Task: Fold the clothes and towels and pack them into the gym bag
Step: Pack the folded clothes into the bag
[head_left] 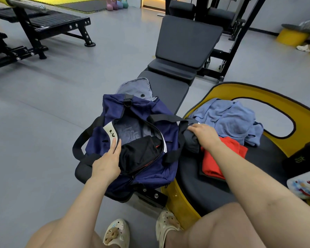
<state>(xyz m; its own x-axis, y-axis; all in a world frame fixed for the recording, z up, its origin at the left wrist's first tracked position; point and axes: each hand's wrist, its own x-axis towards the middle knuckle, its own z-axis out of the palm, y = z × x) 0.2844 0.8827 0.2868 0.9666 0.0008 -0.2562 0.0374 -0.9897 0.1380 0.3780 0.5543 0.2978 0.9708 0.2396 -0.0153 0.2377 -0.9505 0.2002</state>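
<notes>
The left hand (107, 161), fingers straight, presses the near rim of the open navy fabric gym bag (147, 174) on the black padded bench (170, 86). The right hand (203, 134) grasps a dark grey folded garment (191, 140) beside the bag's right edge, touching the red cloth (222, 156) and near the blue towel (225, 119). A white label (111, 133) reads "LV".

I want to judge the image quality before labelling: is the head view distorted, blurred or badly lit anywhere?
Head view: strong wide-angle bending, the floor and the black rack lean toward the edges; centre sharp, the navy gym bag and both hands clear; lighting even and soft, only faint shadows under the bench; far kettlebells and corners softer; no strong glare.
</notes>
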